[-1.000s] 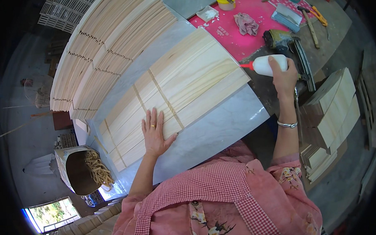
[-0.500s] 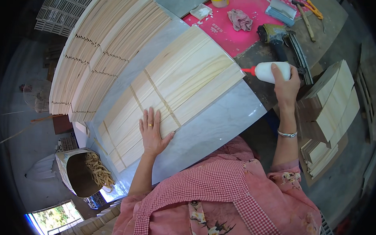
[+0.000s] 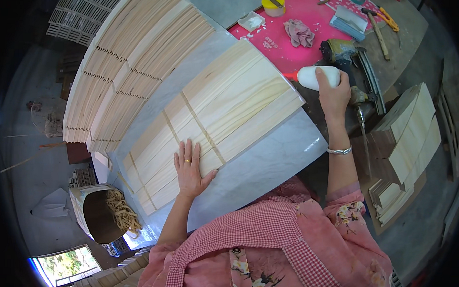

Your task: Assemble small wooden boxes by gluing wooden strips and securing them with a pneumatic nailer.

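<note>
Pale wooden boards (image 3: 226, 103) lie side by side in a flat row on a grey marbled tabletop (image 3: 285, 145), with narrow dark grooves crossing them. My left hand (image 3: 190, 175) rests on their near edge, fingers spread and flat. In my right hand (image 3: 335, 94) is a white squeeze bottle (image 3: 312, 77) with a red nozzle, tilted onto its side. The nozzle's tip is at the right end of the boards, close to their end faces. Whether glue is coming out cannot be made out.
Tall rows of stacked boards (image 3: 136, 64) stand behind on the left. On the right bench are a nail gun (image 3: 339, 51), a crumpled cloth (image 3: 299, 33), a yellow tub (image 3: 273, 5) and a hammer (image 3: 379, 35). A bin of wooden strips (image 3: 98, 215) stands left; wooden pieces (image 3: 409, 139) stand right.
My right hand and the bottle have moved left and slightly up, along the boards' right end. The left hand stays flat on the boards. The whole view has shifted slightly.
</note>
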`<state>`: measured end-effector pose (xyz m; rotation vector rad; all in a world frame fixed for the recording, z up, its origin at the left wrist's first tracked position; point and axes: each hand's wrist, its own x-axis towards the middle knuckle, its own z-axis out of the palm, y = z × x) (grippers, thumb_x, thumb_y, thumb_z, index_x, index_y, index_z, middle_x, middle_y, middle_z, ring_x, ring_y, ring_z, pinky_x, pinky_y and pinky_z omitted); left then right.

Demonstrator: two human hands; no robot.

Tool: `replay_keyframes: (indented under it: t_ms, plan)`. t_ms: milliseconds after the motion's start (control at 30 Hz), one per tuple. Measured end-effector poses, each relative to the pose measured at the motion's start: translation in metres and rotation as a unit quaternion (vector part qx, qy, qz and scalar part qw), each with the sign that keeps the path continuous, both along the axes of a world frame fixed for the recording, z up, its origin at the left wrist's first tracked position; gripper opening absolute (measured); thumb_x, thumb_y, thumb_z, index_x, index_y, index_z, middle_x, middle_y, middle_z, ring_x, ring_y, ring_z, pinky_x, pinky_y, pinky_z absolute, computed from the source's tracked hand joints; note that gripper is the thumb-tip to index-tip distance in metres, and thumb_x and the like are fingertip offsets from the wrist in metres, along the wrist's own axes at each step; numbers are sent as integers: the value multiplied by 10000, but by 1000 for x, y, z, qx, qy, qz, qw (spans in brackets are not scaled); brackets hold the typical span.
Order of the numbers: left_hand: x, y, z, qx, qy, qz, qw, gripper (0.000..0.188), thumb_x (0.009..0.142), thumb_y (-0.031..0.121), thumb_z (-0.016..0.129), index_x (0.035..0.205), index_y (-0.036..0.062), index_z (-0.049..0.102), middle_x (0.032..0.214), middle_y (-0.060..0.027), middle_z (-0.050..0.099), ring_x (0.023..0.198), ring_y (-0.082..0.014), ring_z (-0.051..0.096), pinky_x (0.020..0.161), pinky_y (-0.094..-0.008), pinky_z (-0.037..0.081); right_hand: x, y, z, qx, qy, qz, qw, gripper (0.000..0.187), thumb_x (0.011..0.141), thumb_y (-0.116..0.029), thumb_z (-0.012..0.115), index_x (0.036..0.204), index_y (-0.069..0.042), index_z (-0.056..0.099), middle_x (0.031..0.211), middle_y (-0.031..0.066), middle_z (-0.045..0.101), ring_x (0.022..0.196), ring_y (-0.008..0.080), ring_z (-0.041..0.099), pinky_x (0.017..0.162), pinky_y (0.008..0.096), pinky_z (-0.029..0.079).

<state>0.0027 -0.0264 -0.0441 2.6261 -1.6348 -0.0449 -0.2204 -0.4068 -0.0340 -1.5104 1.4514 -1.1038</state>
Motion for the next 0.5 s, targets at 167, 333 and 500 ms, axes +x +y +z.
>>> replay_keyframes:
  t_ms: [167, 333, 500]
  plan:
    - [0, 0, 1, 1, 5, 0, 1000, 972, 882, 682, 571, 1602, 91, 296, 1691, -172, 170, 1565, -387, 115, 1218, -606, 104, 24, -17, -4, 6, 5, 10, 1000, 552, 851, -397, 772, 1125, 54, 610, 1012, 213, 700, 881, 348, 679, 826, 410, 543]
    - [1, -1, 3, 2, 12, 1, 1000, 980, 871, 676, 586, 1603, 92, 295, 1691, -173, 169, 1565, -387, 116, 1218, -607, 102, 46, -29, -6, 2, 3, 17, 1000, 583, 844, -423, 772, 1128, 60, 610, 1017, 220, 701, 892, 357, 682, 831, 414, 547]
    - [1, -1, 3, 3, 15, 1, 1000, 987, 863, 673, 597, 1602, 92, 295, 1690, -174, 172, 1565, -388, 115, 1219, -605, 94, 65, -40, -8, -10, -1, 21, 1000, 604, 841, -439, 769, 1130, 67, 609, 1017, 227, 700, 902, 362, 683, 832, 419, 549]
